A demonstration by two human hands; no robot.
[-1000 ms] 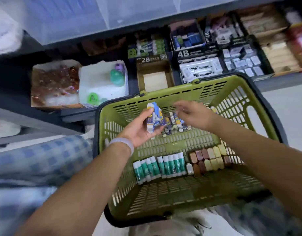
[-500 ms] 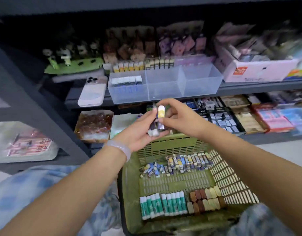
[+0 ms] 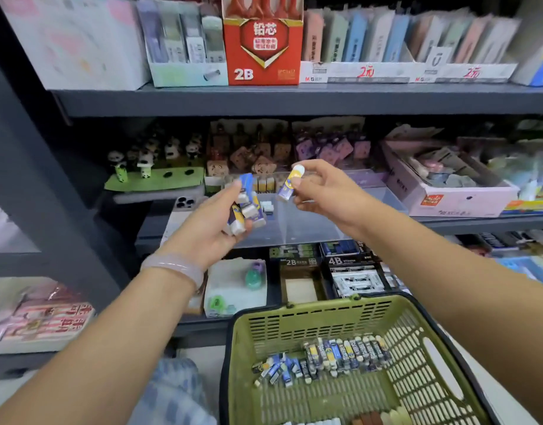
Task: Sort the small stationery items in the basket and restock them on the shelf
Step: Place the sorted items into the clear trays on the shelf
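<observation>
Holding a single eraser [image 3: 290, 181] aloft, the right hand [image 3: 322, 191] pinches it between thumb and fingertips; the other fingers curl loosely behind. Head view, the only one.

Eraser's long axis runs near upright, tilted slightly, white rounded end up, blue sleeve end down and left. It hangs clear of everything, above and in front of the clear bin [image 3: 298, 222] on the middle shelf [image 3: 478, 220].

Left hand [image 3: 212, 222] sits palm up, just left of the right, fingers cupped round a small stack of erasers [image 3: 244, 204]. These lie crosswise in the palm, several overlapping, blue-and-yellow sleeves with white ends showing. Exact count unclear.

Key relation: the bin lies straight below and a little beyond the pinched eraser. A few small white-and-dark pieces already rest at the bin's left end [image 3: 267, 207], close to the left hand's stack. Right hand is the nearer one to the bin's open middle section; judged next move is a short drop forward and down, turning the eraser flat to match its neighbours.

Basket [image 3: 442, 357] sits low right, well apart from both hands. A row of more erasers [image 3: 340, 352] lies across its floor, with a looser heap at the row's left end. Much stock remains unsorted, so the task looks early.

Motion blur softens shelf labels; dividers inside the bin are hard to place.
</observation>
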